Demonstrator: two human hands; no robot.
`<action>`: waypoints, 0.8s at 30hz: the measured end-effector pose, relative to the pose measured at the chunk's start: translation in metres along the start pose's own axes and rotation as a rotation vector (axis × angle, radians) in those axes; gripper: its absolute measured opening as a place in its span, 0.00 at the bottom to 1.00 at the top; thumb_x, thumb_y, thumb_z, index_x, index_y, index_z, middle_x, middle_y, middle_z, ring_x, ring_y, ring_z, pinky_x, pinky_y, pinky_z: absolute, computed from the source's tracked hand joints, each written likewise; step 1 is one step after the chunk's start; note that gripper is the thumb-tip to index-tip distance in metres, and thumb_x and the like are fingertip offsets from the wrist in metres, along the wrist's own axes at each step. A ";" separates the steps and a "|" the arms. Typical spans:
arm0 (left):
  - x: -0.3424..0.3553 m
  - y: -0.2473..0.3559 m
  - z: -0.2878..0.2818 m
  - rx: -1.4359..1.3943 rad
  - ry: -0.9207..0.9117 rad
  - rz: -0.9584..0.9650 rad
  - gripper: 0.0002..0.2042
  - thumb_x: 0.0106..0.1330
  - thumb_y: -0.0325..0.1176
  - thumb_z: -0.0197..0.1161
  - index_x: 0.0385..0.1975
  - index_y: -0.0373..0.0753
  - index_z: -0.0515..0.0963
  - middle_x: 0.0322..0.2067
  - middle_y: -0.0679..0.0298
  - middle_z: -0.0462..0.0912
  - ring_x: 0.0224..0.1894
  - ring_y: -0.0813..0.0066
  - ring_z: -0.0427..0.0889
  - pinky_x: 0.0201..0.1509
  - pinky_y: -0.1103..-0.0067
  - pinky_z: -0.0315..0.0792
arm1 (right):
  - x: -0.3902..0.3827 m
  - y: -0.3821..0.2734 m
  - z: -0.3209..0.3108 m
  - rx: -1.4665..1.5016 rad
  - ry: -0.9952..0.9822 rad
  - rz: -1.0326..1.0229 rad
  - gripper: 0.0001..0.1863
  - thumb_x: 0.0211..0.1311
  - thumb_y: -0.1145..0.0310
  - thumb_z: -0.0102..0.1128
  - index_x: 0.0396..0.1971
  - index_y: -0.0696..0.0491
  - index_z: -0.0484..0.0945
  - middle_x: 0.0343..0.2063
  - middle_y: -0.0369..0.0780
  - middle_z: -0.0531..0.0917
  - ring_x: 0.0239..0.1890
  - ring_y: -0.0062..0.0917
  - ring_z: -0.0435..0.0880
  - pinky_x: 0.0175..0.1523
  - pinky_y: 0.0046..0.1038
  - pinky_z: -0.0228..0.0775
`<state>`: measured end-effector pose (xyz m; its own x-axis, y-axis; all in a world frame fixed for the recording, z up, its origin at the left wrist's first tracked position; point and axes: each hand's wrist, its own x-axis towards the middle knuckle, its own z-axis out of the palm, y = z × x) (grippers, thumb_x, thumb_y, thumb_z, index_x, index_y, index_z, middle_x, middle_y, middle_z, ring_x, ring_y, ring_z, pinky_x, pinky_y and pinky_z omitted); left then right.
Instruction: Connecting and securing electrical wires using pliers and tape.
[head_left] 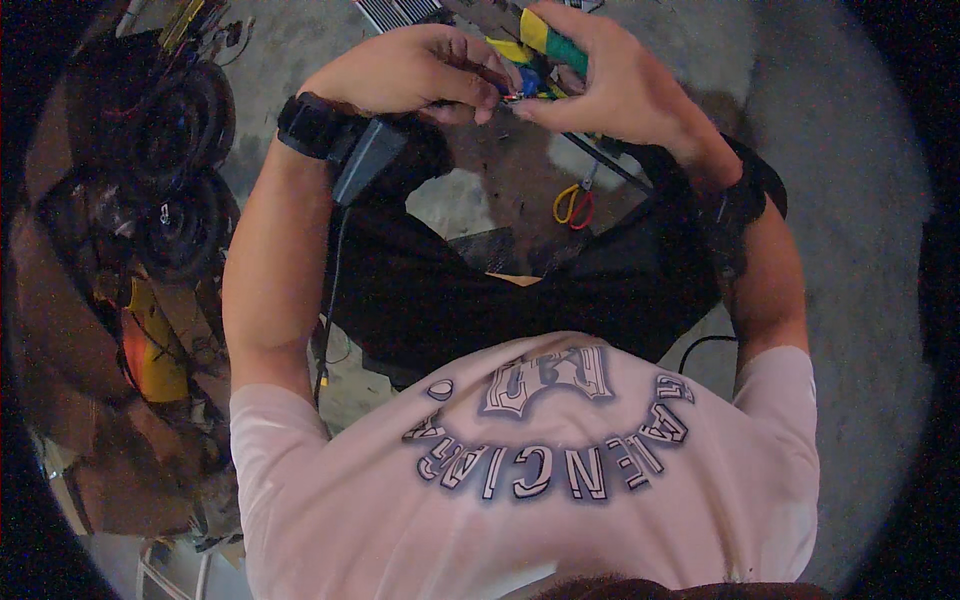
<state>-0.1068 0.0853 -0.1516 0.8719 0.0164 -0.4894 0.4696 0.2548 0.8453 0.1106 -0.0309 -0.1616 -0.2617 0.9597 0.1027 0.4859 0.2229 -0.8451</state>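
At the top middle, both of my hands meet around a small bundle. My left hand is closed, thumb and fingers pinched at the bundle's left end, where tiny coloured strands show that look like wire ends. My right hand curls around a yellow-and-green banded piece, thumb and fingers closing on it from the right. Between the two hands sits a small blue part, partly covered by fingers. Just what the bundle is cannot be made out. Below the hands, scissors with red and yellow handles lie on the floor.
My legs in black are spread around the floor under my hands. A dark rod or cable slants below my right hand. Round black parts and cardboard crowd the left. A finned grey metal piece lies at the top.
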 end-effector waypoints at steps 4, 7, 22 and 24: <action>-0.001 0.000 -0.002 -0.030 0.021 -0.008 0.14 0.67 0.30 0.60 0.50 0.32 0.76 0.31 0.63 0.83 0.25 0.84 0.76 0.25 0.87 0.67 | 0.003 -0.009 0.001 -0.016 0.043 -0.002 0.36 0.41 0.60 0.74 0.52 0.59 0.74 0.42 0.50 0.83 0.46 0.38 0.84 0.51 0.33 0.74; 0.000 -0.001 -0.003 -0.002 0.021 -0.015 0.14 0.68 0.30 0.59 0.50 0.32 0.76 0.32 0.63 0.83 0.27 0.84 0.77 0.27 0.88 0.69 | 0.004 -0.012 0.003 -0.013 0.055 0.009 0.33 0.42 0.60 0.74 0.50 0.58 0.75 0.39 0.49 0.83 0.44 0.39 0.84 0.49 0.34 0.75; -0.001 0.002 0.003 -0.009 0.144 -0.089 0.10 0.64 0.29 0.61 0.42 0.33 0.79 0.28 0.69 0.81 0.23 0.90 0.70 0.24 0.89 0.63 | 0.005 -0.016 0.010 -0.034 0.066 0.081 0.30 0.46 0.60 0.71 0.48 0.58 0.75 0.38 0.51 0.83 0.44 0.44 0.83 0.48 0.36 0.75; -0.001 0.000 0.003 -0.031 0.191 -0.057 0.08 0.64 0.29 0.61 0.39 0.33 0.79 0.27 0.70 0.80 0.22 0.89 0.70 0.24 0.89 0.62 | 0.006 -0.014 0.011 -0.037 0.088 0.076 0.29 0.46 0.60 0.71 0.48 0.58 0.75 0.37 0.51 0.83 0.43 0.44 0.84 0.48 0.36 0.75</action>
<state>-0.1076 0.0820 -0.1508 0.8002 0.1838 -0.5709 0.5109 0.2899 0.8093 0.0934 -0.0303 -0.1546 -0.1496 0.9850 0.0858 0.5322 0.1534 -0.8326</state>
